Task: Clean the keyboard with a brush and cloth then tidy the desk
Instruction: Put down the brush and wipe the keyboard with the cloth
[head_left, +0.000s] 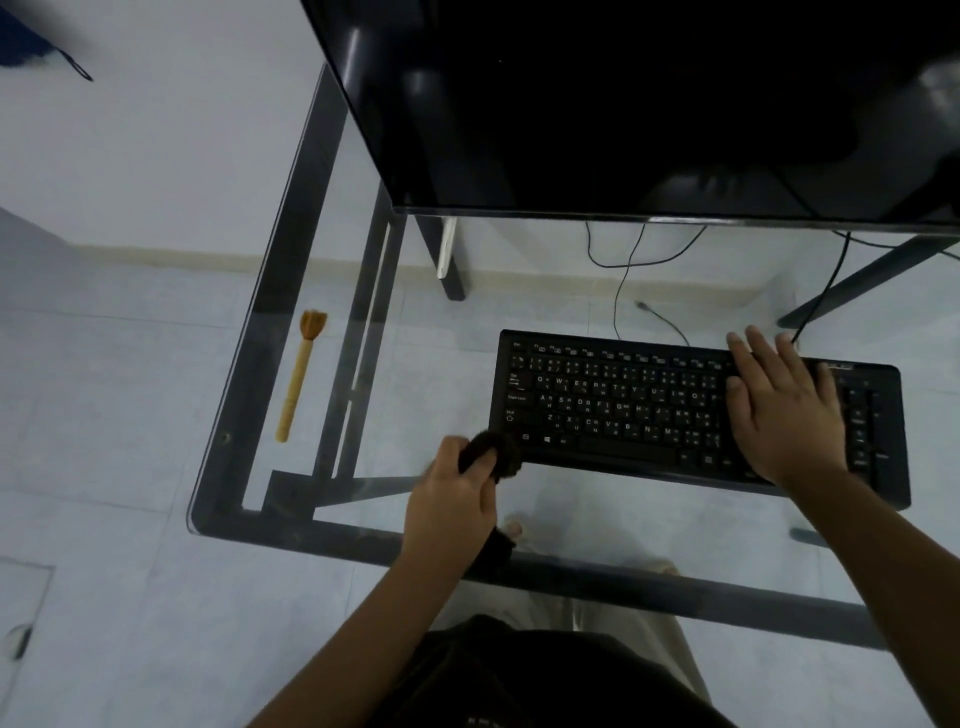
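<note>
A black keyboard (623, 400) lies on the glass desk (597, 519), right of centre. My right hand (784, 410) rests flat on its right part, fingers spread, holding nothing. My left hand (452, 499) is closed on a dark bunched cloth (496, 454), which touches the keyboard's near left corner. A wooden brush (300, 376) with tan bristles lies on the desk at the far left, bristles pointing away from me, apart from both hands.
A large black monitor (649, 104) stands at the back of the desk. Thin cables (623, 280) hang behind the keyboard. The desk's dark metal frame (332, 322) shows through the glass, with its left edge near the brush. My legs are below the front edge.
</note>
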